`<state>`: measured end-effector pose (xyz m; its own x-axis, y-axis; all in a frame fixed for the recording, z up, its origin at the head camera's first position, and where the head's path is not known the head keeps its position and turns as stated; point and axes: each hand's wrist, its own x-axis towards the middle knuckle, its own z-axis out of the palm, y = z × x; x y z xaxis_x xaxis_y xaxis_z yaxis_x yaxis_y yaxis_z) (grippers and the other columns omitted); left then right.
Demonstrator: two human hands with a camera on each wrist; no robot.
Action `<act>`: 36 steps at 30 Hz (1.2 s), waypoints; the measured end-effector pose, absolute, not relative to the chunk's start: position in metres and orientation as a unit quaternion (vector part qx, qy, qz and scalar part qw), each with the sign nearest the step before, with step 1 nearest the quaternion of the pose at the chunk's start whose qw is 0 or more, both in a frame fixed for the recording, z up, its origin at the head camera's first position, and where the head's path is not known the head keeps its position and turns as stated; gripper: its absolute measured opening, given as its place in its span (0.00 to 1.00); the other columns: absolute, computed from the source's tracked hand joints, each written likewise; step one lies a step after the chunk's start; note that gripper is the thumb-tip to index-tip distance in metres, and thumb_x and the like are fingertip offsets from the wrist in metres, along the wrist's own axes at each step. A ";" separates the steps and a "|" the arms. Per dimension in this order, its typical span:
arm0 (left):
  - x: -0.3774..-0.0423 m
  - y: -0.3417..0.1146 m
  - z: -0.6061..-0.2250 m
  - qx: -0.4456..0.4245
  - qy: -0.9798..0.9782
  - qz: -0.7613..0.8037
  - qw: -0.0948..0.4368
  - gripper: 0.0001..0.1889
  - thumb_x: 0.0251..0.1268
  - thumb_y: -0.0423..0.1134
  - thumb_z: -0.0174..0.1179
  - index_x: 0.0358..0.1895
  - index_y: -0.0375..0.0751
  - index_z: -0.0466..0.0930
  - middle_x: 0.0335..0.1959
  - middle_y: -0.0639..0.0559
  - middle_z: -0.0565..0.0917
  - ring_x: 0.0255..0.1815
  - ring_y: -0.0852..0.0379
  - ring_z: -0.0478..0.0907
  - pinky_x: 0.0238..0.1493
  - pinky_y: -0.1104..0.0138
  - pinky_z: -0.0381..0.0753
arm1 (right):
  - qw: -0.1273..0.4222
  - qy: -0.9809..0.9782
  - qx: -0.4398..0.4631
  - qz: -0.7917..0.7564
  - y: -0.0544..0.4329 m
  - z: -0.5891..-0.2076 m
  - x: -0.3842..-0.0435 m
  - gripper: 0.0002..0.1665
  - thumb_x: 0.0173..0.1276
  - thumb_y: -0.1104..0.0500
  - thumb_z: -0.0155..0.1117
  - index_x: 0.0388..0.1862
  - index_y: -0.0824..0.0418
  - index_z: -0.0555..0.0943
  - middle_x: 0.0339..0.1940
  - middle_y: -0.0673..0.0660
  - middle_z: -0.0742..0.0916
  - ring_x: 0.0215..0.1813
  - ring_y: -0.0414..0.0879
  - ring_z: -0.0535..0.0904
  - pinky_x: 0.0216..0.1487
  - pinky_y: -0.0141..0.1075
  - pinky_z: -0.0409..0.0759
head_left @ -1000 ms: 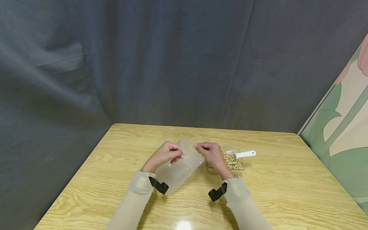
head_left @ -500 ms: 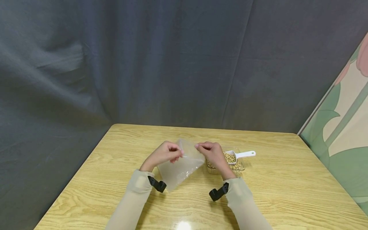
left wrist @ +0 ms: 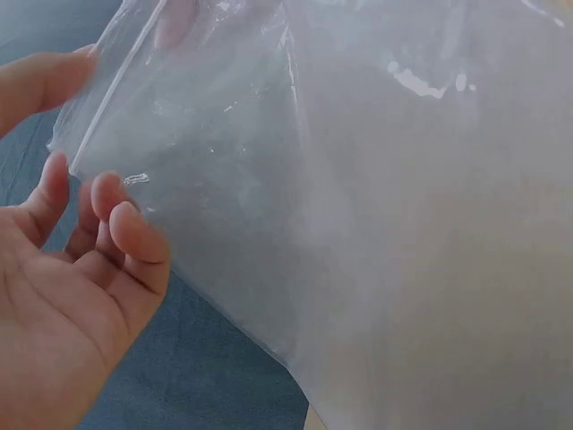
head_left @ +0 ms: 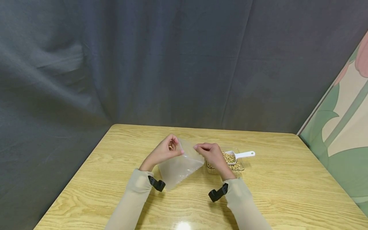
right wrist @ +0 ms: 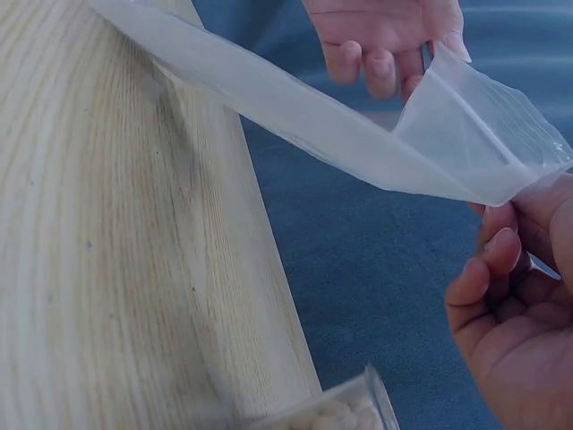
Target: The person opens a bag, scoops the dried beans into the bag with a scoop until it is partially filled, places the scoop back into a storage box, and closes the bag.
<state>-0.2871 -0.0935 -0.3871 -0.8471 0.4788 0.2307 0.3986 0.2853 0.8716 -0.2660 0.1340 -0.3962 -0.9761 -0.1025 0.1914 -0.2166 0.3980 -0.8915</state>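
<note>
A clear, frosted zip-top plastic bag (head_left: 178,172) slants between both hands over the table, its zip strip (left wrist: 116,90) near the upper edge. My right hand (head_left: 214,155) pinches one top corner between thumb and fingers, the other fingers curled in the right wrist view. My left hand (head_left: 162,151) is at the opposite corner, thumb and forefinger parted, fingertips (left wrist: 76,72) touching the bag's edge. Just right of my right hand stands a clear plastic box (head_left: 243,167) of pale yellow beans (head_left: 230,157), partly hidden by that hand. A white scoop (head_left: 244,154) lies on the beans.
The wooden table (head_left: 281,179) has its far edge in front of a dark grey-blue curtain (head_left: 178,64). A floral panel (head_left: 350,143) stands along the right side. Both wrists carry black cameras (head_left: 157,184).
My left thumb and forefinger have spread apart, the forefinger moving up along the bag's edge. The bag's lower part has shifted slightly upward. My right hand keeps its pinch almost unmoved.
</note>
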 end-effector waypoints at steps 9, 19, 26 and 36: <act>-0.288 -0.093 -0.384 0.277 0.805 0.525 0.013 0.28 0.56 0.35 0.67 0.58 0.37 0.64 0.56 0.41 0.66 0.33 0.56 0.70 0.34 0.68 0.73 | 0.051 -0.841 0.111 0.527 0.135 -0.397 -0.265 0.17 0.66 0.52 0.64 0.43 0.64 0.88 0.39 0.60 0.89 0.34 0.40 0.76 0.36 0.35 0.75; -0.289 -0.092 -0.381 0.320 0.808 0.494 0.017 0.25 0.58 0.36 0.66 0.59 0.43 0.70 0.60 0.45 0.70 0.33 0.55 0.75 0.34 0.66 0.75 | 0.043 -0.837 0.122 0.531 0.135 -0.398 -0.266 0.15 0.67 0.55 0.64 0.43 0.65 0.87 0.34 0.60 0.87 0.30 0.43 0.73 0.33 0.35 0.73; -0.289 -0.093 -0.382 0.348 0.805 0.480 0.032 0.20 0.62 0.35 0.63 0.57 0.41 0.76 0.59 0.44 0.73 0.33 0.55 0.75 0.34 0.66 0.74 | 0.041 -0.838 0.126 0.530 0.134 -0.399 -0.266 0.15 0.66 0.54 0.65 0.43 0.64 0.88 0.36 0.60 0.87 0.32 0.43 0.73 0.35 0.35 0.74; -0.288 -0.092 -0.382 0.367 0.806 0.464 0.022 0.15 0.62 0.32 0.60 0.53 0.38 0.81 0.57 0.42 0.76 0.34 0.60 0.75 0.38 0.69 0.77 | 0.045 -0.837 0.129 0.530 0.133 -0.399 -0.264 0.15 0.66 0.55 0.65 0.42 0.65 0.88 0.28 0.57 0.85 0.27 0.43 0.69 0.30 0.33 0.70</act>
